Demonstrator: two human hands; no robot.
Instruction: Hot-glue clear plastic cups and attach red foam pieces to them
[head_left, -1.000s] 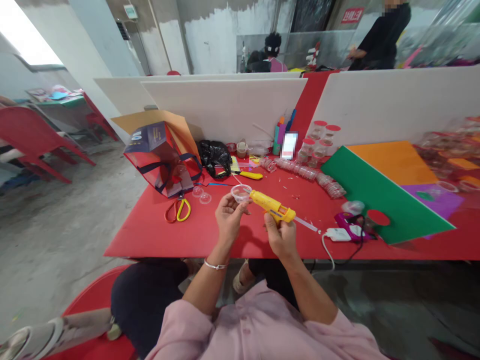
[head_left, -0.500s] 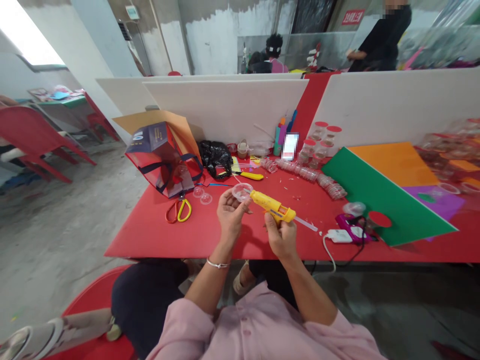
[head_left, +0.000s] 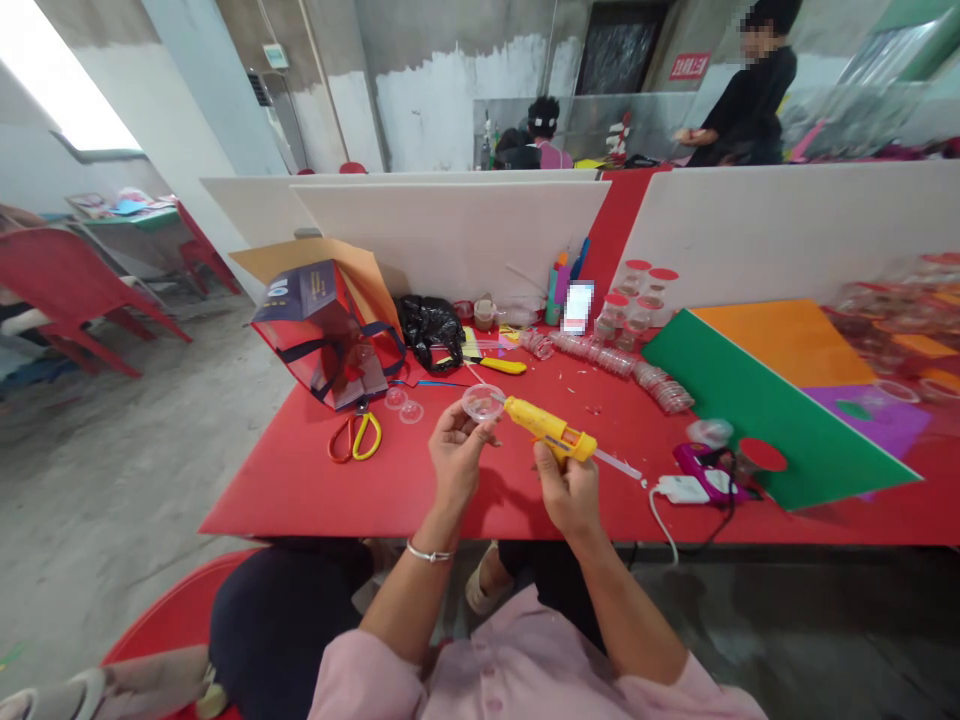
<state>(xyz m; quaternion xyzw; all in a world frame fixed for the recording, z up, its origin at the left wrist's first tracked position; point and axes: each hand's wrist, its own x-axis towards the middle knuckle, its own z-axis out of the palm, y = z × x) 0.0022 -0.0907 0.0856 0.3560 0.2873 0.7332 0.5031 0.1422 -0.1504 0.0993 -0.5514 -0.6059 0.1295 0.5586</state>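
Head view, glue gun [head_left: 541, 424], nozzle tip [head_left: 502, 399] indistinct

Single head-worn view, facing forward and down, close above the red table [head_left: 285, 495]

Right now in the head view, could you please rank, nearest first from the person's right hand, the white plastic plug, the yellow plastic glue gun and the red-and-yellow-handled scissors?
1. Glue gun, held in the right hand.
2. Plug, on that hand's right.
3. Scissors, off left, past the left hand.
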